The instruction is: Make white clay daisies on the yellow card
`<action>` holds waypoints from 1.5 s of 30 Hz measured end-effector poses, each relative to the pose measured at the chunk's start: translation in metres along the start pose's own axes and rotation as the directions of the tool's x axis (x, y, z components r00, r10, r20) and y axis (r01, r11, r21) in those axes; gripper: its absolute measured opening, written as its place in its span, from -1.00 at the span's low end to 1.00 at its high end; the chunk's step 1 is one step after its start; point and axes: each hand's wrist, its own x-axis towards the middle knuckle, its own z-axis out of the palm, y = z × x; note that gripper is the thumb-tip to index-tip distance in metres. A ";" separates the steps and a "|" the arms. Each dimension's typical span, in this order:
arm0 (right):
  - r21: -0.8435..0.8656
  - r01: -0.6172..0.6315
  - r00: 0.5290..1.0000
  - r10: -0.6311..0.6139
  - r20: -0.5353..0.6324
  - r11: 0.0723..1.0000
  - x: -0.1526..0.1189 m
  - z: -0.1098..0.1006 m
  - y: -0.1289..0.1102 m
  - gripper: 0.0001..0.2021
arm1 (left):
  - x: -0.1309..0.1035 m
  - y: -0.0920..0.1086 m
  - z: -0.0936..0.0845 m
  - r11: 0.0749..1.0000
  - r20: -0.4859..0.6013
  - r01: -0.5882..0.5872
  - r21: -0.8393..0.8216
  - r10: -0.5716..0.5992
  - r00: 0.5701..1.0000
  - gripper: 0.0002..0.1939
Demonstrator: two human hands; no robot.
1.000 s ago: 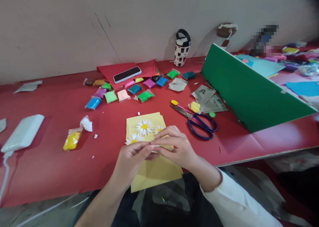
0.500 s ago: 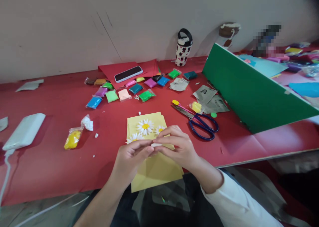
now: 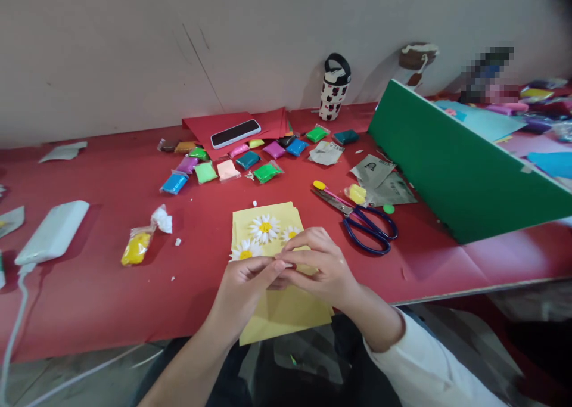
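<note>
My left hand (image 3: pixel 250 288) and my right hand (image 3: pixel 319 267) meet over yellow paper (image 3: pixel 286 317) at the table's front edge. Between their fingertips they pinch a small piece of white clay (image 3: pixel 288 266), mostly covered by the fingers. Just beyond them on the paper lie clay daisies with white petals and yellow centres: one daisy (image 3: pixel 265 228) at the top, another daisy (image 3: pixel 245 252) at the left, partly behind my left hand, and a third daisy (image 3: pixel 291 234) at the right, partly behind my right hand.
Scissors (image 3: pixel 366 228) lie to the right, before a slanting green board (image 3: pixel 456 168). Several clay packets (image 3: pixel 205 173) and a phone (image 3: pixel 235 133) lie farther back, near a patterned cup (image 3: pixel 334 94). At left are a yellow clay packet (image 3: pixel 137 246) and a white power bank (image 3: pixel 52 233).
The white clay piece shows less now, as the fingers have closed more around it. The whole view has shifted slightly, with the table's things appearing farther right.
</note>
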 end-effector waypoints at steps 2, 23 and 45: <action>-0.017 0.012 1.000 -0.012 -0.004 1.000 -0.001 0.001 0.000 -0.90 | -0.001 -0.001 0.001 1.000 -0.014 0.011 -0.005 -0.011 1.000 -0.68; 0.034 -0.045 0.999 0.045 -0.018 0.998 -0.002 -0.006 0.004 -0.96 | 0.001 -0.006 -0.005 0.988 -0.015 -0.138 0.070 0.139 0.990 -0.72; 0.083 -0.071 0.997 0.073 -0.017 0.994 0.001 -0.008 0.003 -0.94 | -0.002 -0.001 -0.015 0.540 -0.034 -0.516 0.665 0.712 0.701 -0.85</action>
